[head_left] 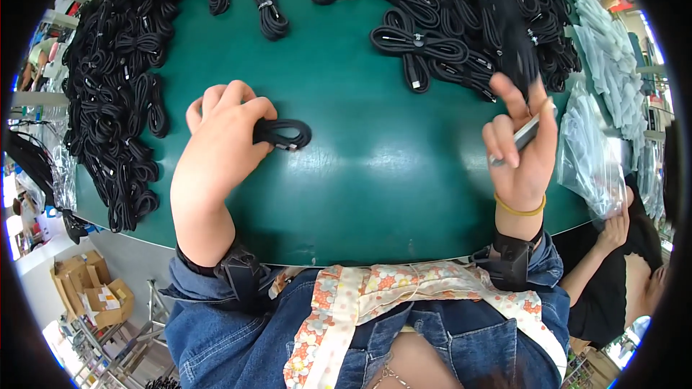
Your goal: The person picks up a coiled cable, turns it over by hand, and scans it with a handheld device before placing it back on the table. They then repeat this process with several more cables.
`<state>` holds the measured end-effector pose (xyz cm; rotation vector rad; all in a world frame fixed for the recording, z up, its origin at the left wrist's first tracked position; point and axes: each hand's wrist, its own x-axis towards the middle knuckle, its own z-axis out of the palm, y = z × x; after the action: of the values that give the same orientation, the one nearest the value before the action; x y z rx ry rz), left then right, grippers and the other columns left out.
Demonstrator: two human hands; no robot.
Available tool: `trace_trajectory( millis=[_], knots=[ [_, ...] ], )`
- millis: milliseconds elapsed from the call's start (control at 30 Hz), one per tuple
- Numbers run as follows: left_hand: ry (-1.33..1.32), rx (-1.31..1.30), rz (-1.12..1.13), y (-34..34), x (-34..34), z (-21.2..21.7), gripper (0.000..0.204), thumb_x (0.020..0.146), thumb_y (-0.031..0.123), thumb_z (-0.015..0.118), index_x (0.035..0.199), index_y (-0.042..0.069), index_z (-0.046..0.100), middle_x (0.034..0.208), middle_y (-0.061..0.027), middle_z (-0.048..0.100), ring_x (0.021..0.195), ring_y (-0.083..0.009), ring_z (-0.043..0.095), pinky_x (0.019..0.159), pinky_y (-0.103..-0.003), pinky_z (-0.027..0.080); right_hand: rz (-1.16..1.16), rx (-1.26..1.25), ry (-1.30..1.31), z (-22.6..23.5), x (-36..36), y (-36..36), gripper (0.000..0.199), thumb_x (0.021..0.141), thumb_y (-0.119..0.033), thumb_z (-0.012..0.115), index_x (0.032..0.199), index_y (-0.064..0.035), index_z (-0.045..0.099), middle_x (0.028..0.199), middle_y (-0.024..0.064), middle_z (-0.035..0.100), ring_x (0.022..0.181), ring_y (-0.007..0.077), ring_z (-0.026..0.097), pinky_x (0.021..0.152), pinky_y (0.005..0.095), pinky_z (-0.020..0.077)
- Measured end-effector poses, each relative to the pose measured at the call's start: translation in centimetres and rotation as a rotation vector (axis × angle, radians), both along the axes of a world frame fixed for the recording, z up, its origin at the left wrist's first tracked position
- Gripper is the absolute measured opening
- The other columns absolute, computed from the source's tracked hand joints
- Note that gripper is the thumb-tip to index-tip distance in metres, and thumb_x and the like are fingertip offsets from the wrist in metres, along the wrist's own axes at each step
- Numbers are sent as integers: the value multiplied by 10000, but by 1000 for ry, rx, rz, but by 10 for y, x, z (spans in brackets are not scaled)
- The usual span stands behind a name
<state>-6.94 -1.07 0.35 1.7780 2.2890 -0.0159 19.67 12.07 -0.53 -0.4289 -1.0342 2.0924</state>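
Observation:
My left hand (220, 133) is closed on a coiled black cable (292, 135), gripping one end between thumb and fingers just above the green table. My right hand (522, 137), with a yellow band at its wrist, holds a slim, flat grey tool (525, 133) across its palm; what kind it is I cannot make out. A motion-blurred black cable bundle (504, 25) reaches up and away from its fingertips over the right pile. Whether those fingers touch the bundle is unclear. One tied cable bundle (271, 11) lies alone at the far middle of the table.
A long heap of black cable bundles (119, 94) lines the left of the green table (346, 202). Another pile (432, 0) covers the far right. Clear plastic bags (591, 151) lie along the right edge, where another person's hand (615, 233) touches one. Cardboard boxes (94, 292) stand lower left.

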Motion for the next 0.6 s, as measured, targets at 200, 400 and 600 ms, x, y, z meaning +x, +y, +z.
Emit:
trace_trajectory(
  millis=[200,400,600],
  knots=[
    [-710,430,-172,15,21,3,371,561,22,668,902,39,523,931,-58,485,875,-184,491,776,-317,391,-169,113,-226,0,-12,-14,428,781,-46,473,1187,12,351,995,175,533,427,19,341,420,161,318],
    [-1824,629,-61,14,60,-10,387,632,-59,640,962,-13,443,984,-112,497,847,-160,550,713,-259,464,116,453,-264,-9,-11,-29,547,731,-3,543,1221,23,303,992,170,537,471,6,378,452,132,315],
    [-1948,522,-28,13,73,-17,456,651,-83,621,1026,-17,370,1017,-145,487,940,-192,529,783,-280,460,63,574,-296,-2,-5,-32,603,675,72,580,1201,84,287,1041,188,498,684,94,526,576,170,406]
  ],
)
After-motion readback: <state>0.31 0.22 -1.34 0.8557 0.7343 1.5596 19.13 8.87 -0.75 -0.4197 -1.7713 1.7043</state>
